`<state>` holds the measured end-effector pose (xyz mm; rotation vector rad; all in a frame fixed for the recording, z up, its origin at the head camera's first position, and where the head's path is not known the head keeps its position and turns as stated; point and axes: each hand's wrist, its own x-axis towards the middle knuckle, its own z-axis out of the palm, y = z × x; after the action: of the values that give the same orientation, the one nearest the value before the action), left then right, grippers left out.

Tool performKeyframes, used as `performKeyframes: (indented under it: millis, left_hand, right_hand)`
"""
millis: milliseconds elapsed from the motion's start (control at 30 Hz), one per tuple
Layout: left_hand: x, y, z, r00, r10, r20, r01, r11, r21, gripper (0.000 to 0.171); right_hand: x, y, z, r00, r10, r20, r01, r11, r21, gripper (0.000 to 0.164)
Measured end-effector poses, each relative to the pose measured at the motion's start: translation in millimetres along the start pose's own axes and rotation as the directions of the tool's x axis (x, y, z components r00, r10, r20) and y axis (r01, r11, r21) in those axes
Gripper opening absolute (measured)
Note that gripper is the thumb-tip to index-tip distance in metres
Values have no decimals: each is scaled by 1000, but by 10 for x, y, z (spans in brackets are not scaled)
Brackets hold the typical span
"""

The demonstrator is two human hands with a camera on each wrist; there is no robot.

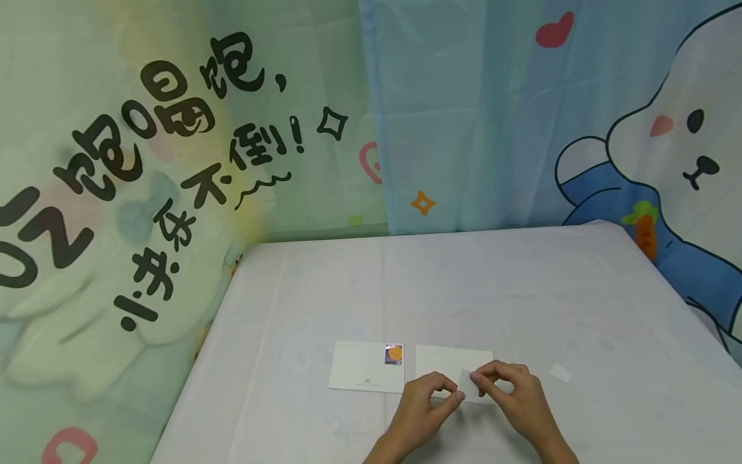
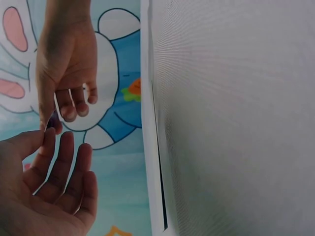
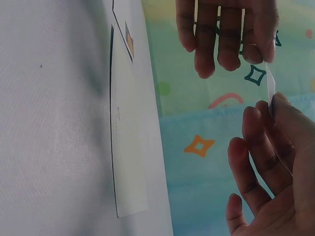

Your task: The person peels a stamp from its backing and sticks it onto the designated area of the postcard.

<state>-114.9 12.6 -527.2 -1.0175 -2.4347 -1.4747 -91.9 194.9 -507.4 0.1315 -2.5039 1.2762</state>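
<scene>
The small thin paper piece (image 1: 466, 381) is whitish, and the left white rectangular card (image 1: 361, 368) bears an orange-on-purple rectangular sticker (image 1: 393, 354).

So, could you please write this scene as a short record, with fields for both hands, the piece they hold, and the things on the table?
left hand: left hand pinches one end of the small thin piece
right hand: right hand pinches its other end
held piece: raised off the table
left card: left card lies flat, stamp at its upper right
right card: right card lies flat, partly hidden by the hands
loose scrap: white scrap right of the right hand
</scene>
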Motion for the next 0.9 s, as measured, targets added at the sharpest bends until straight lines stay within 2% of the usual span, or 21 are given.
performKeyframes:
  millis: [167,433,633,900]
  left_hand:
    - [-5,3,0,1000,-29,-4,29,999,-25,15]
    - [1,-7,-13,999,-34,-20,33,999,-28,15]
    - [8,-14,-26,998,-51,-40,49,998,-35,15]
    - [15,-35,-30,997,-30,-77,29,999,-14,13]
  right_hand:
    - [-6,-2,12,1000,2,-6,-2,1000,-7,10]
    - [5,1,2,1000,6,3,-6,1000,25,13]
    - [4,0,-3,1000,-28,0,28,999,24,16]
    - [1,-59,-30,998,-60,-1,60,998,22,16]
